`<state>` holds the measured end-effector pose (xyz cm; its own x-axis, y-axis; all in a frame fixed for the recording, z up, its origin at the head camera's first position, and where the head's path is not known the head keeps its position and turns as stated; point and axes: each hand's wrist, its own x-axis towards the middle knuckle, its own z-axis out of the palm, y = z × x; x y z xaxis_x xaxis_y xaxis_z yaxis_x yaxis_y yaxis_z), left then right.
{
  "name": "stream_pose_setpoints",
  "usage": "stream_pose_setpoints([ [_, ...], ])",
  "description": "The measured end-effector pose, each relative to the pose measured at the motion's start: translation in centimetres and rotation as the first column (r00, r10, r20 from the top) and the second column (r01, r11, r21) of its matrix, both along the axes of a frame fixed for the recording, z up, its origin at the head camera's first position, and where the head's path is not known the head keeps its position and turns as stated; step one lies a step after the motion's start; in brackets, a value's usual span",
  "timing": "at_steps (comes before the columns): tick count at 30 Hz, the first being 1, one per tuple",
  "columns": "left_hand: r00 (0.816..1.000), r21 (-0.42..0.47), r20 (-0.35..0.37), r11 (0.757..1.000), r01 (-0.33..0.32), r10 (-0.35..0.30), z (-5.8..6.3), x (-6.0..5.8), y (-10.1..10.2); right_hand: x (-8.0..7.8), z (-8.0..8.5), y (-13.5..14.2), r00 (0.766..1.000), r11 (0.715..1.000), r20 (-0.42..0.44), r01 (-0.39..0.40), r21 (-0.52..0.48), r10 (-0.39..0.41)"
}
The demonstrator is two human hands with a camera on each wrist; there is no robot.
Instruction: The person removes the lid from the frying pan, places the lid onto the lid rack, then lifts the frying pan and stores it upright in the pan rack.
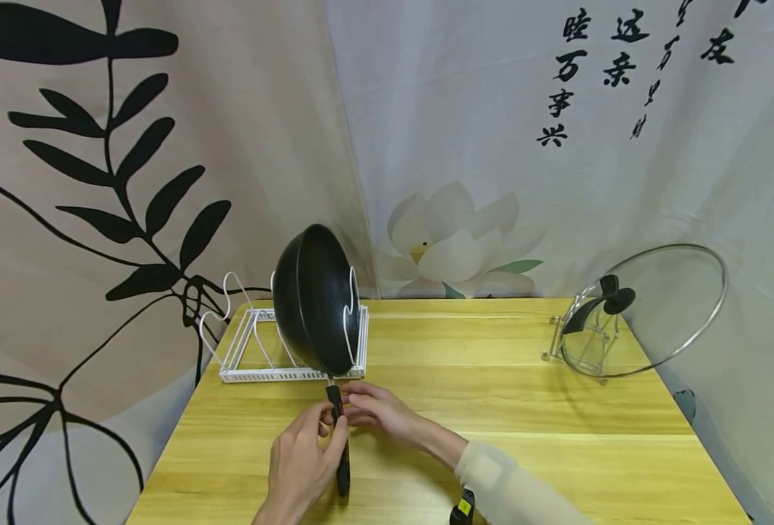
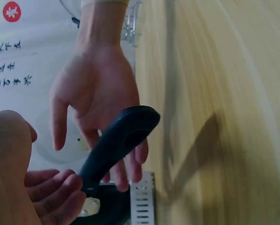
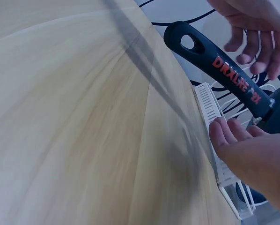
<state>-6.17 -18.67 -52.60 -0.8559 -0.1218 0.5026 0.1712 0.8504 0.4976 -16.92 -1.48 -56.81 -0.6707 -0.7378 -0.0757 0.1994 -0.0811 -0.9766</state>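
A black wok (image 1: 321, 299) stands on its side in a white rack (image 1: 275, 375), its opening facing right. Its long black handle (image 1: 343, 467), with red lettering in the right wrist view, points out toward the person. My left hand (image 1: 305, 452) is left of the handle, fingers loosely bent; the right wrist view shows a gap between them. On the handle's other side, my right hand (image 1: 387, 415) has its fingers extended near the handle's base. Whether its fingertips touch the handle cannot be told. Neither hand grips it.
A clear lid with a metal rim (image 1: 723, 284) and black knob (image 1: 618, 300) leans in a small wire stand (image 1: 593, 350) at the table's far right. The wooden table (image 1: 466, 364) meets a printed curtain (image 1: 466, 146) behind. A black-and-yellow band (image 1: 463, 506) sits at the right wrist.
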Motion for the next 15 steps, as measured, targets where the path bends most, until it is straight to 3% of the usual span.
stream_pose_setpoints([
  [6, 0.98, -0.009, -0.142, 0.99, 0.142, -0.142, 0.5, -0.6, 0.6, 0.6, 0.7, 2.3, 0.991, 0.996, -0.131, 0.023, 0.088, -0.012],
  [10, 0.968, 0.015, -0.139, 0.977, 0.212, -0.207, 1.1, -0.8, 1.1, 0.8, 1.2, 3.6, 0.975, 0.987, -0.221, 0.047, 0.154, -0.012],
  [15, 0.95, -0.016, -0.133, 0.959, 0.283, -0.282, 1.9, -1.3, 1.7, 0.8, 2.0, 5.2, 0.947, 0.984, -0.321, 0.056, 0.168, 0.001],
])
